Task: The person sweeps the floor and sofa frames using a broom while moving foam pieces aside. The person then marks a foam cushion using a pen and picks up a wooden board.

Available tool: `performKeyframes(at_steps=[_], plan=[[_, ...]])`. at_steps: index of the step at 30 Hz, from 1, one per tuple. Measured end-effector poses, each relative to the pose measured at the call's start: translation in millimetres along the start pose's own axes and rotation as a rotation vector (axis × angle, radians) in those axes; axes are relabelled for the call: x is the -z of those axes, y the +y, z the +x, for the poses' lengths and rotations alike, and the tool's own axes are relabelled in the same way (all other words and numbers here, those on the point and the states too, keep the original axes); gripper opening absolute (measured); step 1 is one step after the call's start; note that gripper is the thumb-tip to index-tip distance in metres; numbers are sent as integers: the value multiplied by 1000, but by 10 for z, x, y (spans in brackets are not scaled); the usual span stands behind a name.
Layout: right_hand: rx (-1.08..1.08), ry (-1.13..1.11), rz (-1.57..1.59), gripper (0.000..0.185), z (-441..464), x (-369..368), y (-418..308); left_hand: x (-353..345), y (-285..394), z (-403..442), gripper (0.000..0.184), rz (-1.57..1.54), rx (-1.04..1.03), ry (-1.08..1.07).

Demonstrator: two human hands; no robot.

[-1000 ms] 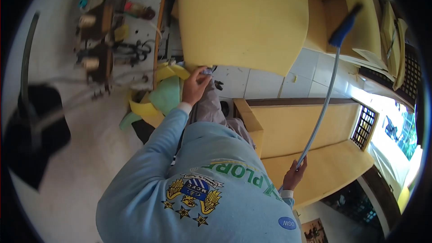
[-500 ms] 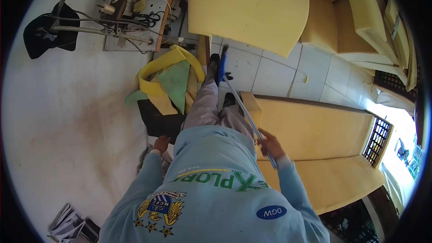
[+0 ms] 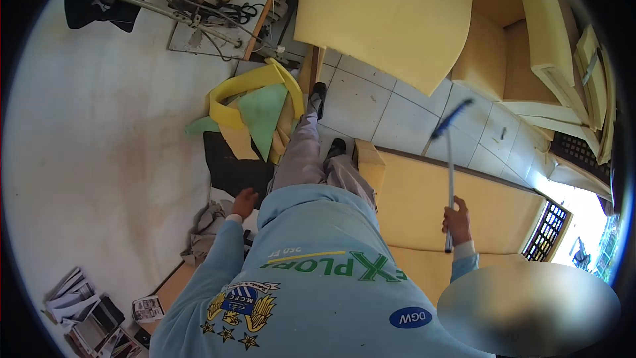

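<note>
My right hand (image 3: 458,221) is wrapped round the grey handle of a broom (image 3: 451,167) near its top end. The broom's blue head (image 3: 452,120), blurred, is out over the white tiled floor (image 3: 351,103), with a small dark scrap (image 3: 503,133) lying to its right. My left hand (image 3: 244,203) hangs at my side with loose fingers and nothing visible in it. It is nearest a black piece of material (image 3: 233,167), under a pile of green (image 3: 264,116) and yellow foam pieces (image 3: 225,117).
A sewing machine table (image 3: 192,40) with scissors stands ahead on the left. A large yellow foam sheet (image 3: 384,13) extends over the floor ahead. A yellow sofa (image 3: 437,202) is close on my right, and an armchair (image 3: 487,59) stands farther right. Papers (image 3: 73,298) lie behind left.
My right hand has swung out to the right with the broom. The broom head has gone from beside my feet to the right across the tiles. My left hand has shifted slightly.
</note>
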State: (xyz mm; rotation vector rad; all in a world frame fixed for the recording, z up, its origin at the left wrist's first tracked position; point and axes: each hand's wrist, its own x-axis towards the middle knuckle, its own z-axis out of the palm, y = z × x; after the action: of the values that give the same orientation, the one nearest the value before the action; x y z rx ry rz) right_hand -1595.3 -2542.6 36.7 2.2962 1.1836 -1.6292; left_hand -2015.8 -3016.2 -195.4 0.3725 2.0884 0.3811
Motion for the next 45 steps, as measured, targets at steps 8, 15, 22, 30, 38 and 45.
performKeyframes(at_steps=[8, 15, 22, 30, 38, 45], plan=[[114, -560, 91, 52, 704, -1754, -260, -22, 414, 309, 47, -22, -155, -177], [59, -180, 114, 44, 1848, -1152, 290, 890, 654, 838, 48, -221, -164, -6], [6, 417, 173, 37, 1236, 142, 470, 1159, 638, 1194, 41, -223, -89, -95], [-172, -195, 269, 53, 105, -597, -189, 1159, 1666, 2179, 30, 91, -57, -284], [-77, 551, 44, 44, 942, -548, 202, 1188, 3881, 2810, 33, 101, -458, -255], [30, 35, 423, 50, 124, 369, -453, 462, 4699, 2805, 38, 355, -538, -448]])
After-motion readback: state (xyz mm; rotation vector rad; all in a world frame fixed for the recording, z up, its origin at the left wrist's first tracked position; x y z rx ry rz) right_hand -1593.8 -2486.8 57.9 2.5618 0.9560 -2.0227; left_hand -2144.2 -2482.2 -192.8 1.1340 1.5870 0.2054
